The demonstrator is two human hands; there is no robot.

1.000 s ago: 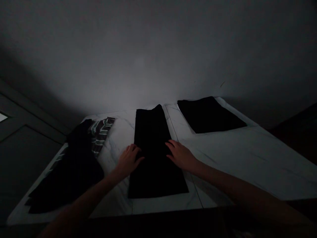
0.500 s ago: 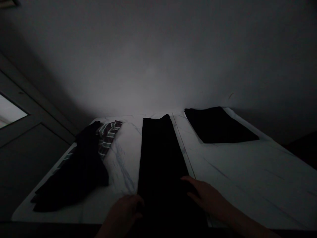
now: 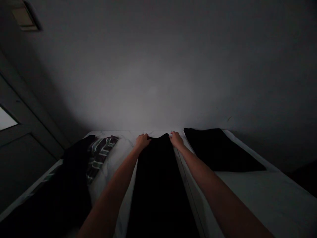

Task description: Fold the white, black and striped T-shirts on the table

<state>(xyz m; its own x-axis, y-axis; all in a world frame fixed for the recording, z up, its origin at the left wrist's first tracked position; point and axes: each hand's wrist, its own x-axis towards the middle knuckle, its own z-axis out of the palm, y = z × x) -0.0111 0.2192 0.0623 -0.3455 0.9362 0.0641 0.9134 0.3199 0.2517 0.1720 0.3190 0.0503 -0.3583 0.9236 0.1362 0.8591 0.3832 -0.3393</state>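
Observation:
A long, narrow piece of folded black cloth (image 3: 158,185), which looks like trousers, stretches away from me across the pale marble-patterned table (image 3: 237,188). My left hand (image 3: 143,141) is at its far left corner, fingers curled and thumb over the cloth edge. At the far right corner, my right hand (image 3: 176,138) has its fingers a little apart, the tips beside or just touching the edge. Darkness hides the folds and seams.
Left of the trousers lies a heap of dark clothing (image 3: 59,195) with a striped garment (image 3: 100,158) partly under it. A folded black cloth (image 3: 220,152) lies at the far right. Behind the table rises a grey wall (image 3: 153,66); a door (image 3: 22,148) stands at left.
Both my hands have moved forward from the near sides of the black trousers to their far corners. My view has tilted up and come closer; the cloths lie as before.

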